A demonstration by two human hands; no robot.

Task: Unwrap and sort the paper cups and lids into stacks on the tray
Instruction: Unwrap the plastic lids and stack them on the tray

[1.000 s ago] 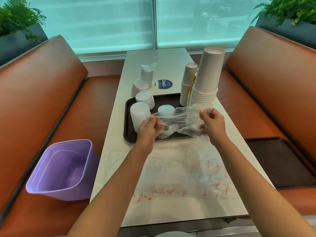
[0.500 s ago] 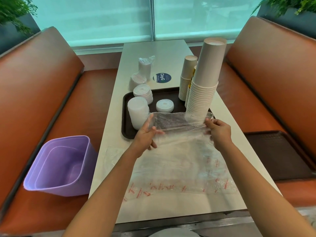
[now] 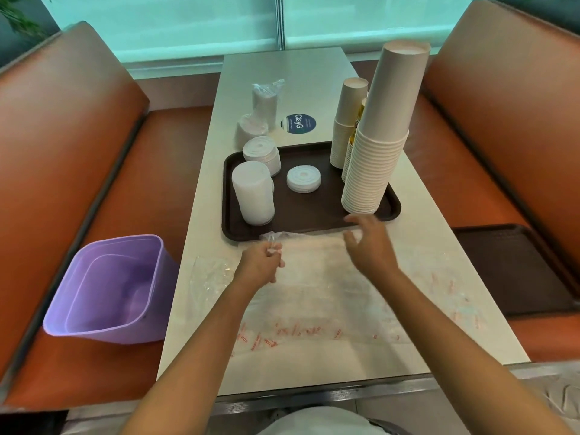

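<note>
A dark brown tray [image 3: 317, 221] on the white table carries a tall stack of paper cups [image 3: 379, 142], a shorter cup stack [image 3: 345, 120], a tall stack of white lids [image 3: 253, 193], a shorter lid stack [image 3: 262, 155] and a low lid stack [image 3: 303, 178]. My left hand [image 3: 260, 265] pinches the corner of a clear plastic wrapper [image 3: 314, 262] just in front of the tray. My right hand [image 3: 368, 243] hovers open over the wrapper, near the base of the tall cup stack. Wrapped lids [image 3: 260, 111] lie behind the tray.
Clear plastic bags with red print [image 3: 329, 312] lie flat on the near table. A purple bin [image 3: 110, 290] sits on the left orange bench. A second dark tray [image 3: 514, 271] lies on the right bench. A round blue sticker [image 3: 298, 124] marks the table.
The wrapper came down from above the tray onto the table in front of it. My right hand let go of it and opened; my left hand still pinches its corner.
</note>
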